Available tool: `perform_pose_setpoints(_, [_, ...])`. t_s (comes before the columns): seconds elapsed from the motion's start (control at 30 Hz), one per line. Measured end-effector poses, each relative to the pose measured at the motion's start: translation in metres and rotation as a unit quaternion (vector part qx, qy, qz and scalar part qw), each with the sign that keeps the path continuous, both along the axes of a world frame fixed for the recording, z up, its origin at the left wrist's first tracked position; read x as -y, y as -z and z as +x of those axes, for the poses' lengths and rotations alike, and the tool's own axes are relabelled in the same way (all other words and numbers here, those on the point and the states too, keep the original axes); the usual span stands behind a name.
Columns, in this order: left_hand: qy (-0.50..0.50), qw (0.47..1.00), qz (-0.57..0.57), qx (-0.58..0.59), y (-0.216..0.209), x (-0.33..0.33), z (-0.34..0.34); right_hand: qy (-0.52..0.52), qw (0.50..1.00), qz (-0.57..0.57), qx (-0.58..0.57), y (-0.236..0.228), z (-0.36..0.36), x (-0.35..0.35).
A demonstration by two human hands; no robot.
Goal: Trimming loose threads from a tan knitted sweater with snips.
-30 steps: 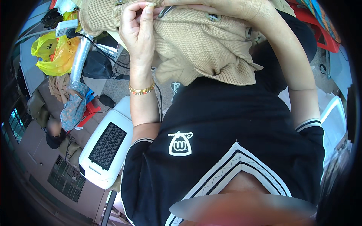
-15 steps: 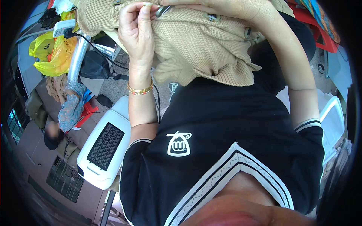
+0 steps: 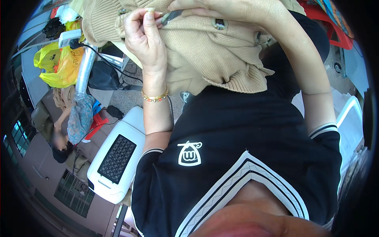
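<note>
Scene: a person looks down at their own chest and arms, both hands raised to a beige knitted cardigan (image 3: 213, 51) held up in front of them.
Cardigan: a ribbed knit with buttons, bunched high in the view and hanging over the person's black shirt (image 3: 237, 158).
Left hand: the left hand (image 3: 145, 37) pinches a fold of the cardigan between thumb and fingertips, at the garment's left side; a gold bracelet (image 3: 154, 96) circles the wrist just below the cardigan.
Right hand: the right hand (image 3: 229, 10) lies along the cardigan's top edge, fingers closed on a small dark metal tool (image 3: 167, 17) whose tip points at the left hand's pinch. What kind of tool cannot be told.
Around: a white plastic chair (image 3: 114, 158) stands below and left of the cardigan; a yellow bag (image 3: 59, 65) hangs further left.
Risk: the tool tip sits very close to the left fingertips, so a slip could prick a finger; a sharp tip could also snag or cut the knit.
</note>
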State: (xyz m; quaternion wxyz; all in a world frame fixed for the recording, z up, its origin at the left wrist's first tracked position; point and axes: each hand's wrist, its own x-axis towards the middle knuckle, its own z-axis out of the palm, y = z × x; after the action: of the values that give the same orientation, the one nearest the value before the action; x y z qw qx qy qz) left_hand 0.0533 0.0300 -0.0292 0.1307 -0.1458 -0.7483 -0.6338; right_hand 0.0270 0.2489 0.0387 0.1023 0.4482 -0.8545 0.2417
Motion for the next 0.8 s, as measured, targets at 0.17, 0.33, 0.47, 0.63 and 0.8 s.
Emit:
perform_pose_setpoints(0.17, [-0.009,1.000,0.006,0.010,-0.003,-0.003,0.001,0.008,0.989,-0.033,0.142,-0.006,-0.002,-0.001])
perform_pose_setpoints(0.33, [-0.002,1.000,0.018,-0.005,0.002,0.002,-0.001,-0.020,0.983,-0.012,0.181,-0.012,-0.010,-0.003])
perform_pose_setpoints(0.47, [-0.003,1.000,0.006,-0.019,0.004,0.003,-0.002,-0.009,0.973,0.015,0.229,-0.002,-0.015,0.007])
perform_pose_setpoints(0.63, [-0.005,1.000,0.002,-0.022,0.000,-0.002,-0.002,-0.004,0.967,0.064,0.246,-0.018,-0.017,0.011])
perform_pose_setpoints(0.8, [0.039,0.999,-0.001,-0.038,0.007,0.003,-0.004,-0.021,0.973,0.000,0.229,-0.004,-0.014,0.003])
